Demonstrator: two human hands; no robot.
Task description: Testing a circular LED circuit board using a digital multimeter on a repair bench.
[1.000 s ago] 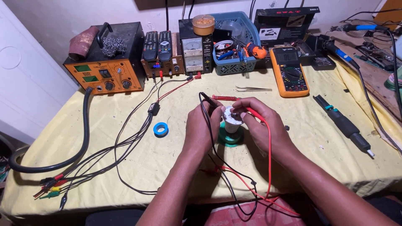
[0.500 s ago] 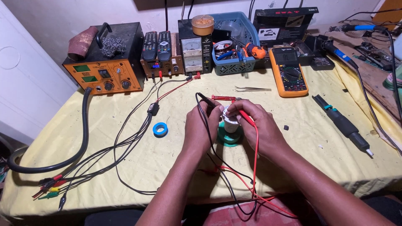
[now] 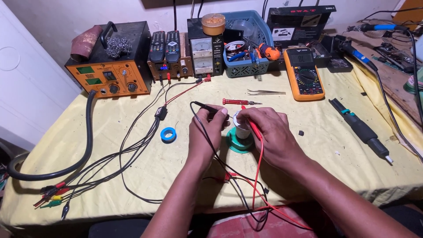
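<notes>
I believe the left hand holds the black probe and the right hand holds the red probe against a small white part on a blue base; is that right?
Not quite: the base is green, as the head view shows. The left hand does hold the black probe, and the right hand the red probe, at the small white part.

The single head view looks steeply down and forward from close above the bench (image 3: 132,176), both hands low at centre, the wall behind.
</notes>
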